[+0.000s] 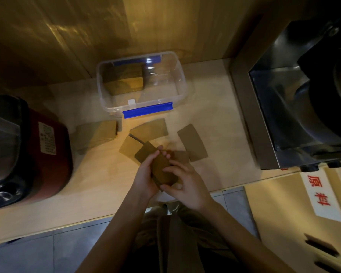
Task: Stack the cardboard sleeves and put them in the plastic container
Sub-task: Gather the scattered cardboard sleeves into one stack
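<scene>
**Squaring Up the Sleeves**

I am holding a small stack of sleeves (pixel 161 170) over the surface (pixel 215 125), left hand (pixel 145 177) and right hand (pixel 185 182) both closed on it. They look light, thin, bendy; I'm gripping the edges. The container (pixel 177 75) is waiting nearby.

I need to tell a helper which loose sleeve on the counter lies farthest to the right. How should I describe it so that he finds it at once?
Start at the clear container with blue clips at the back of the counter, then look toward the steel machine on the right. The sleeve lies flat between them, nearer the counter's front. Unlike the other loose sleeves, it lies alone to the right of the hands and is the closest to the machine.
</scene>
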